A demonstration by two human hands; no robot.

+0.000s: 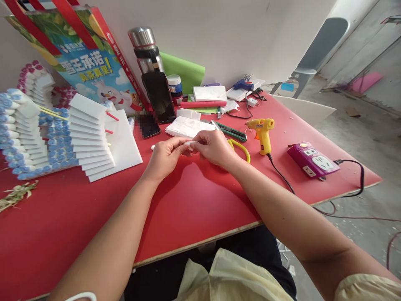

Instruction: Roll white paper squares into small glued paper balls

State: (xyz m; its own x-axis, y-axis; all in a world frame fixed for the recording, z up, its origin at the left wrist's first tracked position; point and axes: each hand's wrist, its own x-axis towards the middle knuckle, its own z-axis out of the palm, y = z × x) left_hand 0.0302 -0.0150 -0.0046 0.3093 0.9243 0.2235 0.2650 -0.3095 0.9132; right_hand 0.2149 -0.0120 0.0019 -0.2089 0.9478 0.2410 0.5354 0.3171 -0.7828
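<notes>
Above the middle of the red table (188,200), my left hand (164,159) and my right hand (214,146) meet at the fingertips. Both pinch a small white piece (189,144) that looks like folded or rolled paper; the fingers hide most of it. Just beyond them lies a stack of white paper (180,126). Yellow scissors handles (241,149) show partly behind my right wrist, and a green utility knife (233,132) rests a little farther back.
A yellow glue gun (263,133) and purple power strip (313,161) are on the right. Fanned white-card structures (92,140) with blue-and-white rolls (61,140) fill the left. Behind stand a printed bag (90,62), steel flask (144,46) and upright phone (159,96). A cable trails over the edge.
</notes>
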